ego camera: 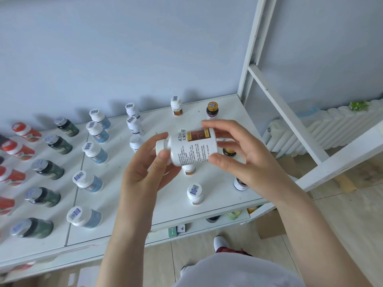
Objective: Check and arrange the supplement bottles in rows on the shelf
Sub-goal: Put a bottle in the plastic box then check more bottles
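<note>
and there was the risk: the white bottle (191, 147) lay sideways in the air, pinched only at its two ends. judging by that hold, one slack finger could have dropped it onto the small white bottle (189, 170) standing right beneath it. a fall there might well have toppled the neighbours near the right edge of the shelf (217, 206), the gold-capped brown bottle (212, 111) at the back right corner perhaps among them. the smooth plastic looked slippery too, so turning it to read the label could have let it roll out of the fingertips.

now the hands. the left hand (145, 172) came up from below, thumb and curled fingers pinching the cap end (161, 146). the right hand (238, 156) gripped the base end, fingers arched over the top and thumb pressed underneath. both were closed on the bottle, its printed label turned up toward the person.

the bottle hung over the right part of the shelf, between back edge and front edge. toward the left edge, the blue bottles (94, 152) and the green bottles (48, 169) already stood in rows.
</note>
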